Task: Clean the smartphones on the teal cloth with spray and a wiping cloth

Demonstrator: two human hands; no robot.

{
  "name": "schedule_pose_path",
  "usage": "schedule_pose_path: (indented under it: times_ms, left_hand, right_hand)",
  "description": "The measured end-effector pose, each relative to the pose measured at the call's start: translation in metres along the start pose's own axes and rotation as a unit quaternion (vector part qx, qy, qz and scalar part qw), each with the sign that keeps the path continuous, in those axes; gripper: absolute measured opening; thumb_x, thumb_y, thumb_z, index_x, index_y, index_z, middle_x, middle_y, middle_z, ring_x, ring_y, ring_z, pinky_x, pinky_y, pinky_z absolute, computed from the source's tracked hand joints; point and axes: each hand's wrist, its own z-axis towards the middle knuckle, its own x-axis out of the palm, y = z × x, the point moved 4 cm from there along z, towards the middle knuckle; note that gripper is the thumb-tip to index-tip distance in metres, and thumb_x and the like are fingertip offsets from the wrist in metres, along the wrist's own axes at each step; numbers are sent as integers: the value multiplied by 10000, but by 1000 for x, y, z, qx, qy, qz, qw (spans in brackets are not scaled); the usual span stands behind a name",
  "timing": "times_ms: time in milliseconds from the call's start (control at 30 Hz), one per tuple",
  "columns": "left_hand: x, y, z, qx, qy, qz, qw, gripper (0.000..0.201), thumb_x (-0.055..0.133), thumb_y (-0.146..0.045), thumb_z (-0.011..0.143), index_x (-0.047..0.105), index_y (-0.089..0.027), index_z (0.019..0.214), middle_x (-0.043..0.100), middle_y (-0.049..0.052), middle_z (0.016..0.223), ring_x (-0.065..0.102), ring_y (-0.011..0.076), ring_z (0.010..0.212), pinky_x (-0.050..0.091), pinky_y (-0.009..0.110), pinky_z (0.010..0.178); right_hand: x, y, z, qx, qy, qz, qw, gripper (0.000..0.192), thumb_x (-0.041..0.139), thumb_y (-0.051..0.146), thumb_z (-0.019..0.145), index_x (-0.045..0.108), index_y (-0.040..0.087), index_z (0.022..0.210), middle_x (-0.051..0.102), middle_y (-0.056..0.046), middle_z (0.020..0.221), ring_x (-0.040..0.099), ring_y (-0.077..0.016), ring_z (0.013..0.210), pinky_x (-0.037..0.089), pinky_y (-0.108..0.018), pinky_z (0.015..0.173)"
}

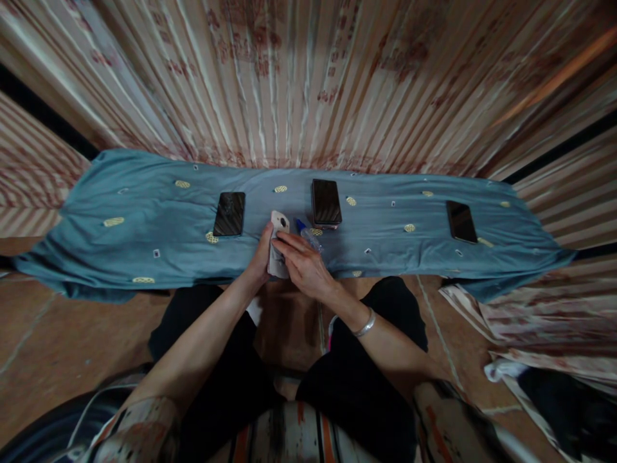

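My left hand [263, 254] grips a white smartphone [279, 222] by its side, its back with a round dark camera facing up, above the front edge of the cloth-covered table. My right hand [303, 262] lies over the phone with bent fingers pressed together against its back. Whether something thin is under those fingers I cannot make out. Just beyond my right hand, a small clear bottle [313, 242] with a blue cap lies on its side, partly hidden by the hand.
A blue patterned cloth [385, 251] covers the long narrow table. On it are a dark phone [229, 214] to the left, a stack of phones [326, 202] behind the bottle, and another dark phone [461, 222] at right. A pleated curtain [299, 96] hangs behind.
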Motion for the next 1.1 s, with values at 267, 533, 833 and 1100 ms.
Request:
schedule_pose_path:
  times_ms: [267,533,833,1100]
  left_hand:
    - [-4,-1,2,2,-9,5,1000,455,401,-446,1034,714,-116,1029,721,29,713,697,120,625,535,187,582]
    - [0,2,-7,1,12,8,1000,466,403,-430,1041,681,-93,1202,775,81,886,737,165,853,575,231,811]
    - [-1,-2,-7,7,-10,-23,1000,476,352,-412,1056,710,-112,1149,778,72,840,743,188,935,575,220,828]
    - [6,2,-5,-22,13,-53,998,510,332,-400,1059,616,-84,1339,775,61,828,755,181,811,605,248,821]
  right_hand:
    - [5,5,-4,-16,5,16,1000,493,391,132,979,572,230,1427,577,-98,1477,494,-218,1405,439,-442,1182]
    - [6,0,-2,2,-8,-1,1000,527,368,123,965,520,176,1467,527,-121,1519,437,-222,1453,378,-458,1224]
    - [7,-1,0,17,14,-1,1000,545,361,112,963,491,172,1488,504,-131,1540,413,-230,1470,364,-479,1232]
    - [2,-10,2,39,8,-17,999,536,374,101,956,489,75,1478,496,-180,1540,411,-257,1471,333,-492,1244]
